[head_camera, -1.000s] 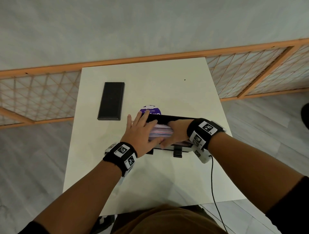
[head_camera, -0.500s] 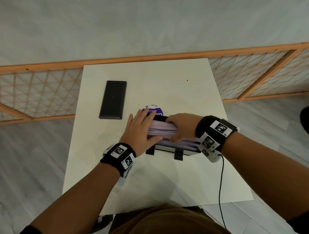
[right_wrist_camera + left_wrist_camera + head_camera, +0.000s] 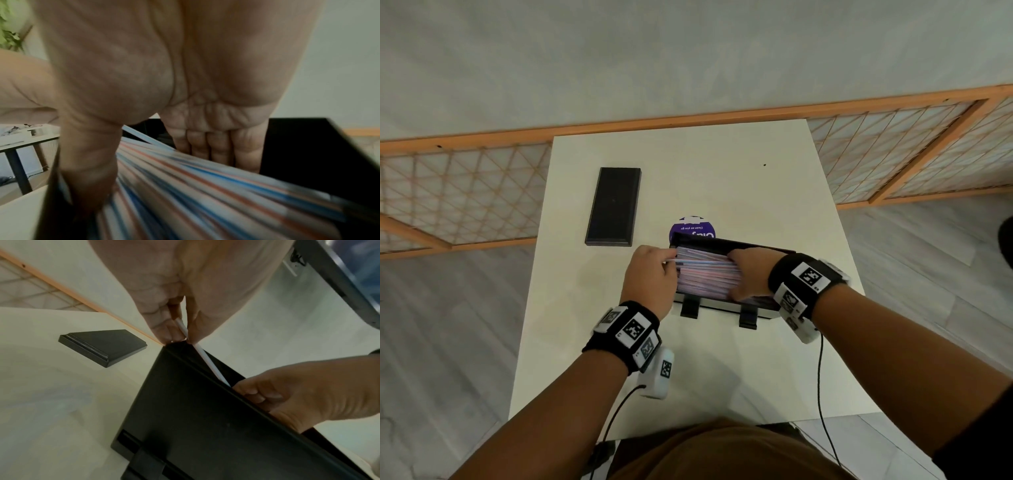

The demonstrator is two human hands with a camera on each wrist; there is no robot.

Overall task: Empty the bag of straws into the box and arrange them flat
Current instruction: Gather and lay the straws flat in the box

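A black box [image 3: 722, 304] stands mid-table, filled with striped straws [image 3: 707, 275] lying lengthwise. My left hand [image 3: 650, 274] is at the box's left end and pinches the tip of one white straw [image 3: 202, 357] between thumb and fingers; that straw [image 3: 688, 261] slants above the others. My right hand [image 3: 751, 274] arches over the right part of the pile, its fingers [image 3: 216, 146] down the far side and the thumb on the near side of the straws [image 3: 205, 186]. The purple bag [image 3: 692, 229] lies flat behind the box.
The black box lid [image 3: 614, 206] lies at the back left of the white table [image 3: 722, 370]. An orange lattice screen [image 3: 465, 192] runs behind the table. Wrist cables hang over the near edge.
My left hand went from lying flat on the straws to pinching one straw at the left end. My right hand slid right along the pile and now clasps it.
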